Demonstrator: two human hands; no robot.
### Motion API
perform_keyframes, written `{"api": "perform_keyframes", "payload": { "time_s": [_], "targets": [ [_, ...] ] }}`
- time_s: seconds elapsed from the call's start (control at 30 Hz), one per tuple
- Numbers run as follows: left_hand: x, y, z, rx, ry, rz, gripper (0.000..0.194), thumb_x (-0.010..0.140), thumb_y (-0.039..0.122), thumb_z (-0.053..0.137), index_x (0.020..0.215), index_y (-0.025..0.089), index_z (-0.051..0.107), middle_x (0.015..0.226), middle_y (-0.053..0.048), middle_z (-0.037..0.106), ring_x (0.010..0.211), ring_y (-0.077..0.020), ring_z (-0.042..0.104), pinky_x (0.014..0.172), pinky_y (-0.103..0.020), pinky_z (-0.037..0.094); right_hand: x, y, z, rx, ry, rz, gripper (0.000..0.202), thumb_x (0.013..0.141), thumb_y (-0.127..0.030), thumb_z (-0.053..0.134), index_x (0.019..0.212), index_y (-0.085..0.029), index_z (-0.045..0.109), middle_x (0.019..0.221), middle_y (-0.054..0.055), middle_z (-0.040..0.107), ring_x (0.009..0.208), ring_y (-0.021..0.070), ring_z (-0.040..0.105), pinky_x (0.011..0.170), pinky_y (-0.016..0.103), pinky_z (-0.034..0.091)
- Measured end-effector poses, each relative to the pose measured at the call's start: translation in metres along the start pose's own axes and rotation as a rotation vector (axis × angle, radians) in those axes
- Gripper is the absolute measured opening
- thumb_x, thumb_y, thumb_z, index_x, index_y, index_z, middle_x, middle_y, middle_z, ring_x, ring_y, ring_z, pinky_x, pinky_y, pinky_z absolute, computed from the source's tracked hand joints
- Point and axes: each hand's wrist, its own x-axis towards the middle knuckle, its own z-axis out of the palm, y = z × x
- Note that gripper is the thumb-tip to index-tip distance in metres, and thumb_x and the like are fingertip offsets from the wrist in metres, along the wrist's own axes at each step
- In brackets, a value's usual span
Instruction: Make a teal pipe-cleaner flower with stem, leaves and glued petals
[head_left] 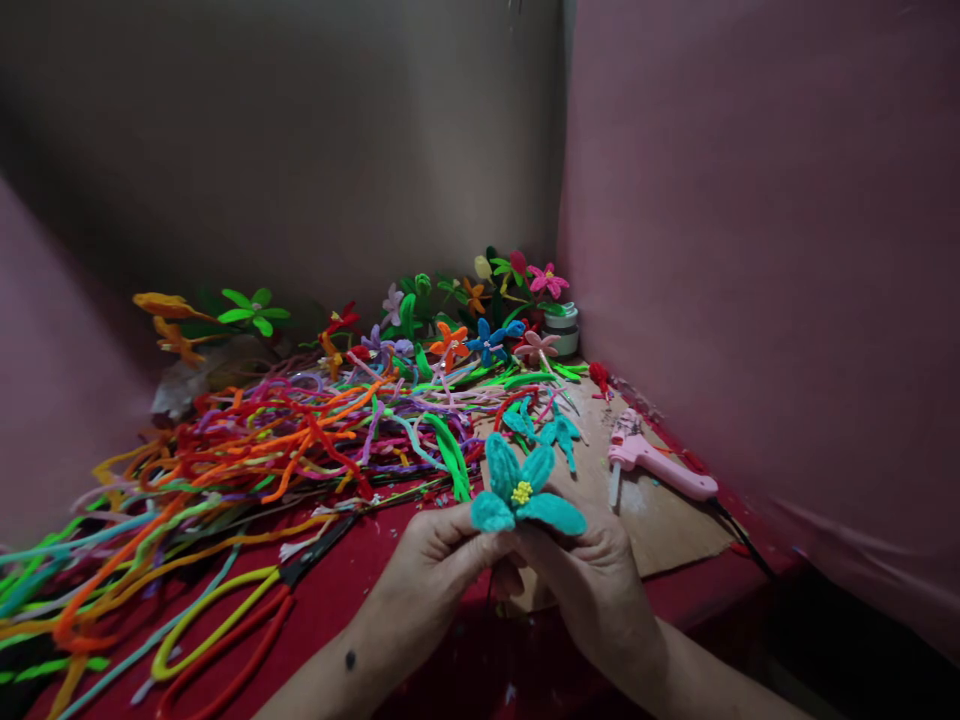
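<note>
A teal pipe-cleaner flower (556, 512) with a yellow beaded-looking centre faces up toward me, held above the front edge of the table. My left hand (435, 560) pinches it from the left, thumb under the petals. From the other side my right hand (600, 580) grips it too, its thumb meeting the left one just below the flower. Both sets of fingertips are partly hidden behind the petals and thumbs. Just beyond the hands, loose teal petal pieces (559, 432) lie on a brown board (660, 530).
A pink glue gun (667, 468) rests on the board at right, its cord running off the edge. Scissors (281, 590) with yellow and red handles lie at left beside a heap of coloured pipe cleaners (300, 440). Finished flowers (487, 342) and a white jar (561, 328) stand behind.
</note>
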Motion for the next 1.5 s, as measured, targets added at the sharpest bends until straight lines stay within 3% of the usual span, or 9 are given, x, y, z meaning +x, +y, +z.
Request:
{"api": "perform_keyframes", "payload": {
  "time_s": [0.2,0.3,0.43,0.6,0.97,1.2,1.5],
  "targets": [
    [-0.004,0.006,0.0,-0.098,-0.082,0.015,0.017,0.08,0.025,0.058,0.089,0.018,0.07,0.078,-0.003,0.067,0.073,-0.0143,0.058,0.075,-0.027,0.046,0.001,0.001,-0.002,-0.043,0.079,0.016,0.017,0.078,-0.028,0.062,0.062,-0.02,0.064,0.066,0.001,0.055,0.066,0.0141,0.053,0.062,0.026,0.045],
    [-0.005,0.011,-0.001,-0.105,-0.02,0.067,0.022,0.079,0.021,0.06,0.099,0.023,0.067,0.093,-0.002,0.067,0.086,-0.0138,0.058,0.084,-0.024,0.043,0.004,-0.002,-0.002,-0.041,0.095,-0.004,0.01,0.077,-0.028,0.063,0.073,-0.021,0.069,0.074,0.001,0.06,0.073,0.0154,0.056,0.069,0.027,0.047],
    [-0.005,0.009,-0.004,-0.139,0.133,0.127,0.023,0.075,0.02,0.065,0.097,0.025,0.066,0.091,0.001,0.066,0.086,-0.0123,0.057,0.078,-0.019,0.044,0.007,-0.013,0.0,0.037,-0.02,-0.052,0.013,0.079,-0.025,0.061,0.086,-0.026,0.072,0.079,0.0,0.065,0.08,0.0156,0.058,0.08,0.028,0.046],
    [-0.007,0.001,-0.002,-0.136,0.165,0.163,0.016,0.074,0.02,0.065,0.089,0.025,0.067,0.081,0.002,0.063,0.079,-0.0115,0.056,0.075,-0.02,0.044,0.008,-0.019,0.002,0.065,-0.126,-0.104,0.018,0.081,-0.021,0.059,0.091,-0.029,0.071,0.08,-0.002,0.066,0.078,0.0136,0.058,0.076,0.026,0.046],
    [-0.008,0.006,0.006,-0.121,0.223,0.185,0.022,0.071,0.016,0.067,0.091,0.026,0.067,0.08,0.003,0.063,0.077,-0.0117,0.057,0.071,-0.019,0.045,0.0,-0.008,0.003,-0.113,-0.043,-0.162,0.017,0.085,-0.022,0.053,0.09,-0.025,0.069,0.078,0.001,0.06,0.078,0.0144,0.055,0.078,0.028,0.046],
    [-0.012,0.004,0.008,0.101,0.327,0.365,0.012,0.075,0.018,0.064,0.084,0.025,0.062,0.085,0.002,0.056,0.08,-0.0118,0.054,0.074,-0.02,0.044,-0.001,-0.007,0.009,-0.218,0.072,-0.257,0.019,0.083,-0.022,0.053,0.066,-0.019,0.061,0.066,0.0,0.05,0.067,0.0135,0.05,0.069,0.026,0.046],
    [-0.014,0.0,0.007,0.302,0.351,0.466,0.006,0.081,0.019,0.056,0.082,0.024,0.059,0.082,0.001,0.054,0.078,-0.012,0.053,0.07,-0.022,0.044,-0.001,-0.01,0.01,-0.234,0.047,-0.283,0.015,0.084,-0.019,0.052,0.073,-0.02,0.063,0.068,0.0,0.051,0.068,0.0138,0.049,0.071,0.027,0.044]
  ]
}}
